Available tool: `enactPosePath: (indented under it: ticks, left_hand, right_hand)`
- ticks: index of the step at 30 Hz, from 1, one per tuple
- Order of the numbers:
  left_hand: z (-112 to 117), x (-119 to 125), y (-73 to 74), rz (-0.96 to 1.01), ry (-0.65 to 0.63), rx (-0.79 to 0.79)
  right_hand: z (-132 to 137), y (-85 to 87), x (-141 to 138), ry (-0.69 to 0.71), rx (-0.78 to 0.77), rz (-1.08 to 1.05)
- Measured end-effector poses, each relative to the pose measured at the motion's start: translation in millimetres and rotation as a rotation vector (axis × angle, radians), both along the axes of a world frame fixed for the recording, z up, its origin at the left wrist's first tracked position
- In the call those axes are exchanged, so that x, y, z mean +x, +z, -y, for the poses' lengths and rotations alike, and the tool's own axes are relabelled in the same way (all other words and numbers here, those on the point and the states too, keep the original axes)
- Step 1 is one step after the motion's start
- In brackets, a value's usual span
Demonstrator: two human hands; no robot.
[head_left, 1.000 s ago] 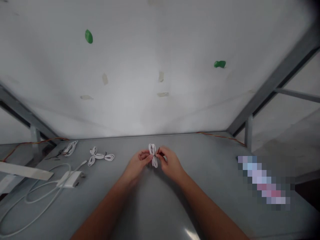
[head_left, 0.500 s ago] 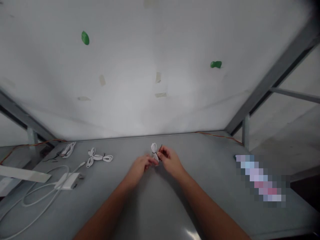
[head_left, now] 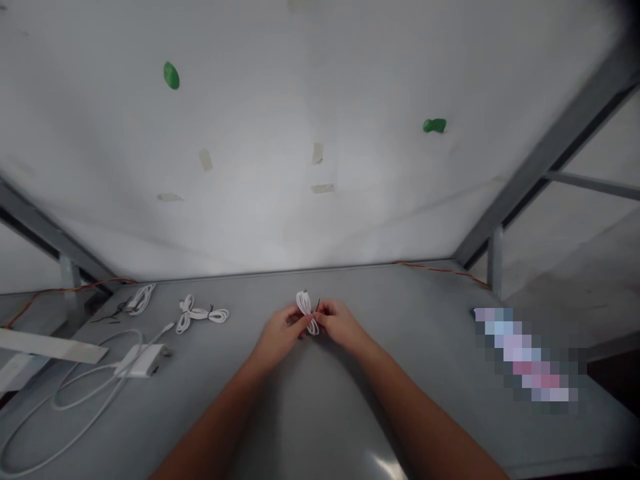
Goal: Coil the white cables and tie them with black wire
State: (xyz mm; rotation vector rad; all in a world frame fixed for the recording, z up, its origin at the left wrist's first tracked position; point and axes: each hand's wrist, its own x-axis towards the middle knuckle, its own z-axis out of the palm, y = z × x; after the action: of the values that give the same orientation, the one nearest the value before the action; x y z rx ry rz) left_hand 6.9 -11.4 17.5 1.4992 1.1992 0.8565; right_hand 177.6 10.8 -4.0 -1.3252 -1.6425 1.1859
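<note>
A coiled white cable (head_left: 303, 303) is held upright between my two hands over the middle of the grey table. My left hand (head_left: 283, 333) is closed on the coil from the left, thumb across its middle. From the right, my right hand (head_left: 340, 325) pinches at the coil's middle, with the dark end of a thin tie (head_left: 318, 305) sticking up by its fingertips. The tie's path round the coil is mostly hidden by the fingers. Loops of the cable show above and below the fingers.
Left on the table (head_left: 250, 287) lie tied white cables (head_left: 200, 315), another coiled cable (head_left: 143, 299) beside loose dark ties (head_left: 116, 312), and a white power adapter (head_left: 143, 360) with a long looping cord. A pixelated object (head_left: 523, 353) lies at right. A white wall (head_left: 260, 227) stands behind.
The coil has tilted leftward at its top, and my left fingers have shifted up onto its middle. My right hand has lowered slightly, still pinching at the tie.
</note>
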Motion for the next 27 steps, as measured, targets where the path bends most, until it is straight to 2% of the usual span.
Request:
enactPosePath:
  ticks: [2, 4, 8, 11, 15, 20, 27]
  left_hand:
    - [-5.1, -0.7, -5.4, -0.062, 0.011, 0.035]
    - [-11.9, -3.5, -12.5, -0.132, 0.052, 0.098]
    - [-24.1, -18.2, -25.2, -0.443, 0.156, 0.391]
    - [-27.2, -32.9, -31.1, -0.744, 0.224, 0.511]
    - [-26.2, -43.6, -37.0, -0.998, 0.253, 0.481]
    - [-26.3, -43.1, -40.2, -1.057, 0.236, 0.449]
    - [-26.7, -40.9, -37.5, -0.981, 0.162, 0.463]
  right_hand:
    - [-3.6, -3.2, 0.1, -0.023, 0.021, 0.016]
    - [-5.1, -2.1, 4.0, -0.061, 0.136, 0.110]
    - [-6.0, 0.7, 21.3, -0.110, 0.342, 0.519]
    - [-6.9, -3.6, 29.9, -0.121, 0.327, 0.809]
    - [-9.0, -10.0, 26.8, -0.103, 0.322, 0.916]
    - [-9.7, -8.6, 20.9, -0.071, 0.341, 0.918]
    - [-8.6, -3.3, 20.3, -0.006, 0.357, 0.876]
